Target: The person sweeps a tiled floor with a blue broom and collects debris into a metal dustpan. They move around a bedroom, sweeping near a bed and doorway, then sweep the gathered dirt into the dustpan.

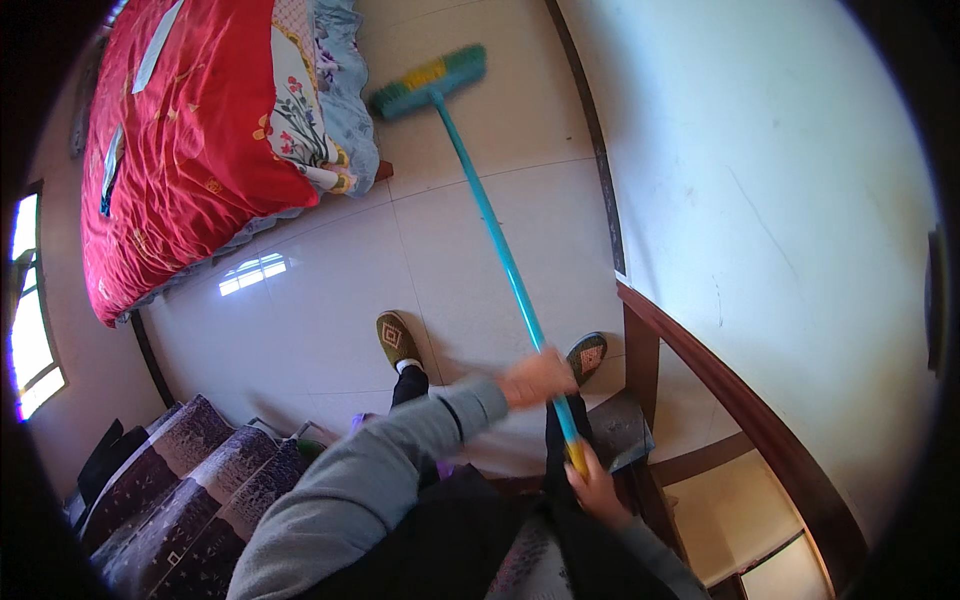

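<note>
A push-type broom with a long turquoise handle [502, 244] stretches from my body out across the floor. Around the lower-middle of that handle my left hand [538, 379] is wrapped, slightly blurred. Nearer to me, my right hand [596, 484] grips the yellow end of the handle. The broom head [431, 81], with green and yellow bristles, is at the far end, its left tip close to the bed skirt. Beneath it lies the glossy tiled floor [480, 135].
A bed with a red quilt [202, 135] and pale blue ruffled skirt [360, 142] stands at upper left. To the right run a white wall [750, 165] and a dark wood door frame [720, 375]. Patterned purple fabric [202, 480] is at lower left. My slippered feet [396, 337] stand apart.
</note>
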Demonstrator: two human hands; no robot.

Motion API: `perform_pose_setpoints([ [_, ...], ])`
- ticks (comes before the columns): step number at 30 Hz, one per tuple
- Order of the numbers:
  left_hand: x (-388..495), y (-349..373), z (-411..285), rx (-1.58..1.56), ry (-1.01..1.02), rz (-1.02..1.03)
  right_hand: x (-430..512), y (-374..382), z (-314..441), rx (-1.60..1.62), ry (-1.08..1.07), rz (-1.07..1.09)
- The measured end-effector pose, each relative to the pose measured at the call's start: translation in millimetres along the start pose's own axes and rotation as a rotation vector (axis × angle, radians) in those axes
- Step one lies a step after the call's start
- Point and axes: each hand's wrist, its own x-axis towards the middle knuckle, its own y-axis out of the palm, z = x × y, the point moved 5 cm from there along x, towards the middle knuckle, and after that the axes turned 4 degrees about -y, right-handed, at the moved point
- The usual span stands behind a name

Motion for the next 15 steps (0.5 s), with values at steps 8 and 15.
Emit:
perform_pose_setpoints([
  [8,-5,2,-117,-0.2,0.205,0.108,-127,-37,12,0.001,0.368,0.109],
  [15,-22,-68,43,0.204,-0.082,0.023,49,17,82,0.226,0.33,0.005],
])
